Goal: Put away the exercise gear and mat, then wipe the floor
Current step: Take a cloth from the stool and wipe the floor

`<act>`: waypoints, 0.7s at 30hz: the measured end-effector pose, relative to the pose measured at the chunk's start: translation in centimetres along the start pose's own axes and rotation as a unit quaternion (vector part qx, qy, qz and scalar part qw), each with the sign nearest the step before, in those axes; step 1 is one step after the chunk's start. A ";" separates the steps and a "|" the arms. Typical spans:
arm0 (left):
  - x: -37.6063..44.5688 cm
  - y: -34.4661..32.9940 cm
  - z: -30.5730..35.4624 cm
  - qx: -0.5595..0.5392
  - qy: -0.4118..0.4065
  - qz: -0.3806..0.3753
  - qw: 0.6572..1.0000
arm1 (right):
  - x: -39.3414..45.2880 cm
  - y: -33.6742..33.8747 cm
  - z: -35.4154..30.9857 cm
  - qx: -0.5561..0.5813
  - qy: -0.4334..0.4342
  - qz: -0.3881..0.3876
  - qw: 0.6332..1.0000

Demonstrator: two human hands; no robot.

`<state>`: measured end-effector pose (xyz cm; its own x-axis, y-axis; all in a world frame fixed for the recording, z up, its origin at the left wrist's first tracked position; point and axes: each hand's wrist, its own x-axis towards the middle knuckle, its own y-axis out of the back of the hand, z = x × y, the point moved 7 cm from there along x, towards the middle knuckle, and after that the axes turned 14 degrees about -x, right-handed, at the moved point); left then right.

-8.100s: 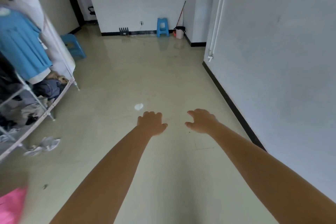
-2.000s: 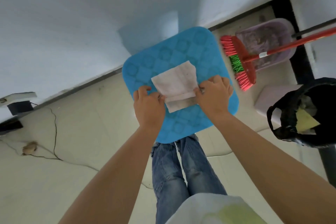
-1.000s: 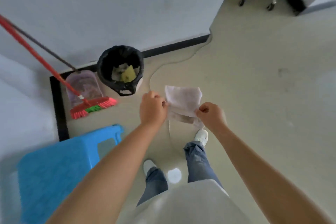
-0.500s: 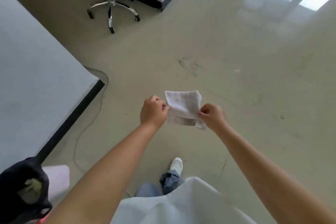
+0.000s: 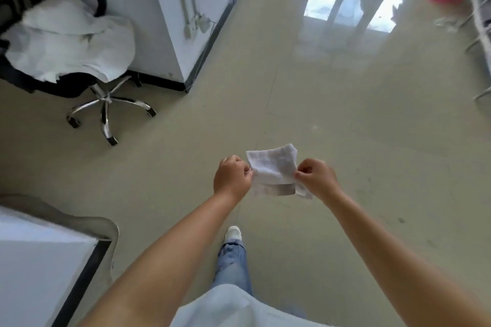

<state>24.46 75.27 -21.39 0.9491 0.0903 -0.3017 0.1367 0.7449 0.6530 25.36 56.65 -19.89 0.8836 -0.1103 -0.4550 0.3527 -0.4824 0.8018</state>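
I hold the white cloth (image 5: 273, 170) up in front of me. My left hand (image 5: 231, 178) pinches its left edge and my right hand (image 5: 316, 177) pinches its right edge. The cloth stretches sideways between them. The floor (image 5: 332, 103) I think I must wipe lies below, so both hands go down together.

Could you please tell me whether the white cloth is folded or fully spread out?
Folded: the cloth shows overlapping layers, a darker lower one below the top, pinched between the left hand and right hand.
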 end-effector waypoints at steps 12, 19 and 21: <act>27.5 3.1 10.8 0.042 -0.065 -0.064 0.995 | 23.5 10.9 -6.0 0.151 -0.087 0.002 0.985; 45.7 3.6 16.4 0.030 -0.029 -0.047 0.998 | 41.8 17.2 -9.8 0.177 -0.070 -0.052 0.980; 50.6 4.0 18.2 0.017 -0.008 -0.041 0.999 | 46.9 19.3 -11.3 0.176 -0.063 -0.060 0.981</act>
<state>78.20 70.84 -21.42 0.9387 0.0181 -0.3442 0.2241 0.7267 0.6493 77.10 51.97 -21.36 0.7896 -0.1310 -0.5995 0.3037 -0.7655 0.5673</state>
